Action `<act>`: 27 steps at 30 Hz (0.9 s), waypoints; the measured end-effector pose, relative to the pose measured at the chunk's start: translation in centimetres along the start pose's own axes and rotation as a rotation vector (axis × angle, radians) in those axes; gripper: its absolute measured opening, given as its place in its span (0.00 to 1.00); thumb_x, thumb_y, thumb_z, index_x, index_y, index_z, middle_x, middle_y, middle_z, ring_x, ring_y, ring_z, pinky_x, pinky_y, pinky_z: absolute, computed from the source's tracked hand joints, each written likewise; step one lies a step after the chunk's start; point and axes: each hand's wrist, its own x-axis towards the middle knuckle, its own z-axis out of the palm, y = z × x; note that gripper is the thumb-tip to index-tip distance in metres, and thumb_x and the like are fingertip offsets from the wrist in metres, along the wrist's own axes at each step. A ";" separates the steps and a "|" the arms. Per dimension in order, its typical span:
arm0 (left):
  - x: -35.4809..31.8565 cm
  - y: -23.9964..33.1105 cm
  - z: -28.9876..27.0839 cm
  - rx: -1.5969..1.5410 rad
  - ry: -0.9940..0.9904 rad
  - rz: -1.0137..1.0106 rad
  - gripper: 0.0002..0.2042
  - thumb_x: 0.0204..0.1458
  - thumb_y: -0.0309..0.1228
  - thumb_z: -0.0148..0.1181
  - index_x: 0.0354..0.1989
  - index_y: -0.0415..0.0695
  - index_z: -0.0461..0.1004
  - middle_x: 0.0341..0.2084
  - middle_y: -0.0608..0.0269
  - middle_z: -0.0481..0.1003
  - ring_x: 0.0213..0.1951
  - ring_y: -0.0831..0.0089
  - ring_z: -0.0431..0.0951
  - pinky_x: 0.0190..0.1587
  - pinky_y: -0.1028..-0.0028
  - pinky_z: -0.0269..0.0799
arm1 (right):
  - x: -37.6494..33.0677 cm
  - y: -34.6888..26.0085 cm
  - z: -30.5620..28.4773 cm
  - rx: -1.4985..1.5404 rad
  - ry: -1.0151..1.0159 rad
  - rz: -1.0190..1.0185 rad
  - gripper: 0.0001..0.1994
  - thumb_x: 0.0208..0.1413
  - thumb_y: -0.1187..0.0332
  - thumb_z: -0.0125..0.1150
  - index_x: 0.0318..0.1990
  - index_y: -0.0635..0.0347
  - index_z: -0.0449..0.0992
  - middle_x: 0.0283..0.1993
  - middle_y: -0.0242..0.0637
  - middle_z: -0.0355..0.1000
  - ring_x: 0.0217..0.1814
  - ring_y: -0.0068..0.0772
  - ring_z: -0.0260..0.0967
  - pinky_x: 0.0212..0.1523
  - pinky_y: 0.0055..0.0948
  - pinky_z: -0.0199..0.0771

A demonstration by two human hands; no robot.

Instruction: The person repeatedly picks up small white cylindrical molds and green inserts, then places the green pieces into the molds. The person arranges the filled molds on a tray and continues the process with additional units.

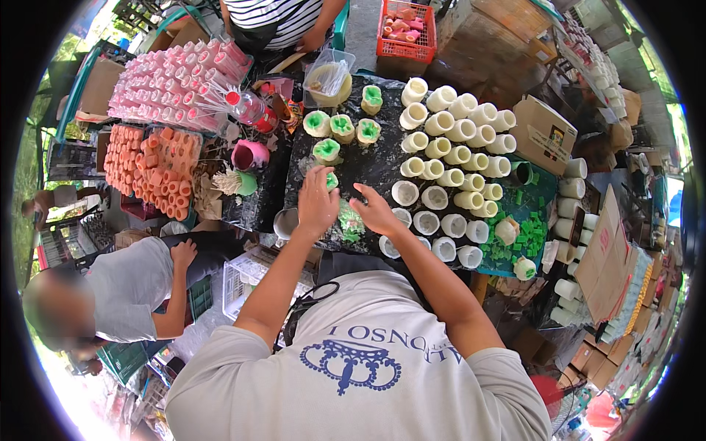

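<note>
My left hand (pixel 319 206) is at the near end of a row of cream-coloured cups holding green pieces. Its fingers curve around one such cup (pixel 332 181), which they partly hide. Just to the right, my right hand (pixel 377 212) is held over the dark table (pixel 301 165) with thumb and fingers apart and nothing in it. Beyond the left fingertips stands a green-filled cup (pixel 326 151); several more, including one cup (pixel 318 123), are grouped farther back. Loose green bits (pixel 351 228) lie on the table between my forearms.
Rows of hollow cream cups (pixel 461 131) fill the table's right side. Green chunks (pixel 523 239) lie on a tray beyond them. Orange pieces (pixel 173 158) and pink cups (pixel 176 77) crowd the left. A seated person (pixel 125 283) is at left; another in stripes (pixel 276 22) stands opposite.
</note>
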 end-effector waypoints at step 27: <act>-1.8 8.2 6.1 -1.752 -0.114 -0.708 0.39 0.74 0.59 0.46 0.85 0.49 0.50 0.76 0.57 0.61 0.77 0.57 0.61 0.78 0.48 0.57 | -7.2 -13.8 -4.1 0.175 -0.049 -0.430 0.39 0.80 0.40 0.42 0.85 0.57 0.53 0.90 0.53 0.43 0.92 0.56 0.38 0.88 0.51 0.33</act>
